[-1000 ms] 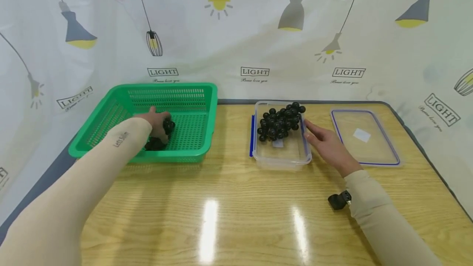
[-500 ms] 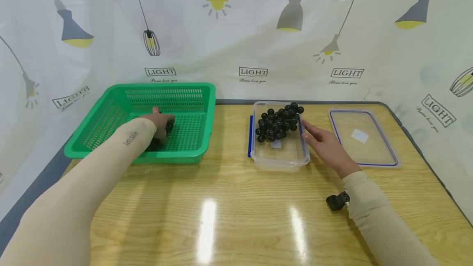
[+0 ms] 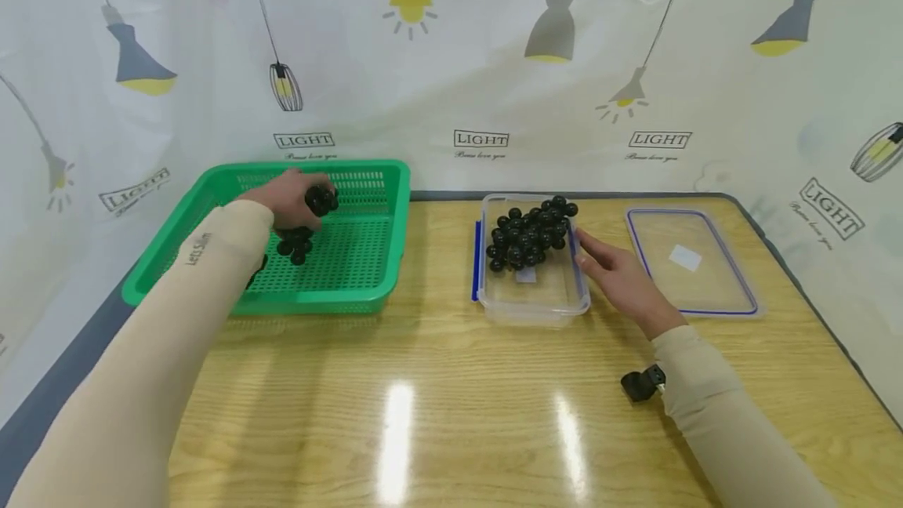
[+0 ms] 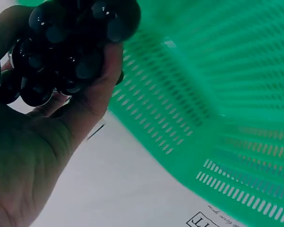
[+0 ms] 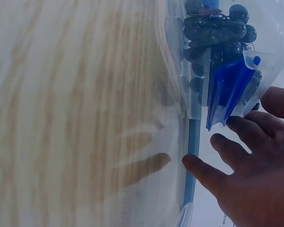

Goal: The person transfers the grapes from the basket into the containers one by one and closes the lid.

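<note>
My left hand (image 3: 285,198) grips a bunch of black grapes (image 3: 320,198) above the floor of the green basket (image 3: 356,296). Thumb and fingers curl round the grapes (image 4: 80,56) in the left wrist view. Another bunch of black grapes (image 3: 529,237) lies in the clear plastic box (image 3: 546,292), reaching over its right edge at the back. My right hand (image 3: 624,281) rests against the box's right side with its fingers extended. In the right wrist view, those fingers are spread near the blue side latch (image 5: 229,90).
The box's lid (image 3: 712,273), clear with a blue seal, lies on the wooden table (image 3: 466,398) at the right. A small black device (image 3: 638,385) sits by the right sleeve. A dark object (image 3: 259,271) peeks out beside the left sleeve. A printed curtain hangs behind.
My left hand has risen from the basket floor, lifting the grapes with it. My right hand stays at the box, and the grapes in the box lie as before.
</note>
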`<action>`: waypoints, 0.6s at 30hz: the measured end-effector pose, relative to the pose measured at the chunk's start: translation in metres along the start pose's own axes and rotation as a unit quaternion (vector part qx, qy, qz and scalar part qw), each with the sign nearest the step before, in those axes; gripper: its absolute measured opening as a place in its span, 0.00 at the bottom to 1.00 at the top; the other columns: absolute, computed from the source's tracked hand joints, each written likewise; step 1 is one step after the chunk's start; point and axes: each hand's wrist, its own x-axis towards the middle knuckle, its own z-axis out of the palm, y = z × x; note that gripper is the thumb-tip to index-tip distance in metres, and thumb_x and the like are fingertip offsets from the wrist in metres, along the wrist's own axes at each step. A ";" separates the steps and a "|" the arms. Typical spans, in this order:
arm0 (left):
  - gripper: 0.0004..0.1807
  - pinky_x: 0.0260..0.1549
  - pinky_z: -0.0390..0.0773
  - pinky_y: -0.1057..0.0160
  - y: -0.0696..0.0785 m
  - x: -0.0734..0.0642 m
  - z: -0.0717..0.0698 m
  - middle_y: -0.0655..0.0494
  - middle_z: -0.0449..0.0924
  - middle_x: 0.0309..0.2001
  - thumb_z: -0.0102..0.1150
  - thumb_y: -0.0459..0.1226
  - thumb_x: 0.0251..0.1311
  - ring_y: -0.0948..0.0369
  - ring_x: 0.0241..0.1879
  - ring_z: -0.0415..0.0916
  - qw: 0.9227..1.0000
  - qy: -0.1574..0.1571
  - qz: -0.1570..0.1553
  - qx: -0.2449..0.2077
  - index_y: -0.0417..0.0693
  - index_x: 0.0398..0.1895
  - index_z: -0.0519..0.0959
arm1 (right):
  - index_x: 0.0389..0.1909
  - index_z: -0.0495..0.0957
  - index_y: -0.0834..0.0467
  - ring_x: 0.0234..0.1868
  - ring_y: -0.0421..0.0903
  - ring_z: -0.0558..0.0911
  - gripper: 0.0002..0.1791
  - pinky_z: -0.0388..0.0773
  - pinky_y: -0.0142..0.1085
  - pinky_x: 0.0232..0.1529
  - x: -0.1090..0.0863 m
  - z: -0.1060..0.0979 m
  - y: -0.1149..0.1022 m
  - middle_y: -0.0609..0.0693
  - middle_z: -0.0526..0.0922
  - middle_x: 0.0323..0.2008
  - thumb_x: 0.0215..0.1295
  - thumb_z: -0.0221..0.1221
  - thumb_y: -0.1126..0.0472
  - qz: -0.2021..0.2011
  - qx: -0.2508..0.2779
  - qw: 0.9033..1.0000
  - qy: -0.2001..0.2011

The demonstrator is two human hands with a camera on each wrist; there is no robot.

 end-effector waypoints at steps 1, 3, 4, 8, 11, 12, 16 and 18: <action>0.33 0.45 0.71 0.37 -0.001 -0.001 -0.006 0.25 0.46 0.69 0.64 0.34 0.59 0.33 0.62 0.57 0.999 0.020 0.015 -0.024 0.43 0.68 0.64 | 0.77 0.48 0.56 0.73 0.61 0.53 0.32 0.54 0.53 0.69 0.000 0.000 0.000 0.58 0.51 0.75 0.79 0.45 0.51 -0.001 -0.001 1.000 0.000; 0.33 0.51 0.65 0.33 0.000 -0.004 -0.018 0.26 0.47 0.69 0.63 0.36 0.61 0.32 0.65 0.51 0.996 0.056 0.040 -0.063 0.42 0.69 0.63 | 0.77 0.49 0.57 0.73 0.61 0.54 0.32 0.54 0.53 0.69 -0.001 -0.001 0.001 0.58 0.51 0.75 0.79 0.45 0.51 -0.003 -0.005 1.000 0.003; 0.34 0.54 0.62 0.32 0.001 -0.008 -0.024 0.27 0.48 0.69 0.63 0.36 0.61 0.32 0.66 0.51 0.993 0.070 0.050 -0.076 0.43 0.69 0.63 | 0.77 0.49 0.57 0.73 0.61 0.54 0.32 0.54 0.53 0.68 0.000 0.000 0.001 0.58 0.51 0.75 0.79 0.45 0.51 -0.005 -0.006 1.000 0.003; 0.33 0.54 0.66 0.36 0.024 -0.022 -0.039 0.33 0.52 0.66 0.64 0.37 0.62 0.37 0.60 0.60 0.981 0.123 0.095 -0.119 0.48 0.69 0.64 | 0.77 0.49 0.57 0.73 0.61 0.54 0.32 0.54 0.53 0.69 0.001 0.001 0.000 0.57 0.51 0.75 0.79 0.45 0.51 -0.006 -0.007 1.000 0.005; 0.31 0.53 0.69 0.41 0.059 -0.029 -0.043 0.41 0.53 0.66 0.65 0.37 0.61 0.43 0.57 0.65 0.970 0.144 0.136 -0.139 0.53 0.67 0.67 | 0.77 0.48 0.56 0.73 0.61 0.53 0.32 0.53 0.54 0.69 0.003 0.002 0.000 0.57 0.50 0.75 0.79 0.45 0.52 -0.003 -0.004 1.000 0.004; 0.30 0.53 0.70 0.43 0.072 -0.029 -0.042 0.43 0.53 0.66 0.65 0.37 0.61 0.45 0.57 0.65 0.968 0.144 0.154 -0.137 0.54 0.67 0.67 | 0.77 0.48 0.56 0.73 0.61 0.53 0.32 0.53 0.54 0.69 0.003 0.002 0.000 0.57 0.50 0.75 0.79 0.45 0.52 0.000 -0.002 1.000 0.004; 0.30 0.55 0.72 0.50 0.127 -0.022 -0.029 0.49 0.55 0.65 0.67 0.38 0.60 0.51 0.58 0.67 0.954 0.133 0.232 -0.133 0.57 0.65 0.69 | 0.78 0.48 0.55 0.73 0.61 0.53 0.32 0.53 0.54 0.69 0.003 0.003 0.002 0.56 0.50 0.76 0.79 0.45 0.51 0.007 0.003 1.000 0.003; 0.29 0.54 0.73 0.54 0.152 -0.014 -0.019 0.50 0.56 0.65 0.67 0.38 0.60 0.53 0.57 0.68 0.947 0.118 0.268 -0.131 0.58 0.65 0.69 | 0.77 0.48 0.55 0.73 0.61 0.53 0.33 0.53 0.54 0.68 0.002 0.004 0.003 0.57 0.50 0.75 0.79 0.45 0.51 0.008 0.006 1.000 0.005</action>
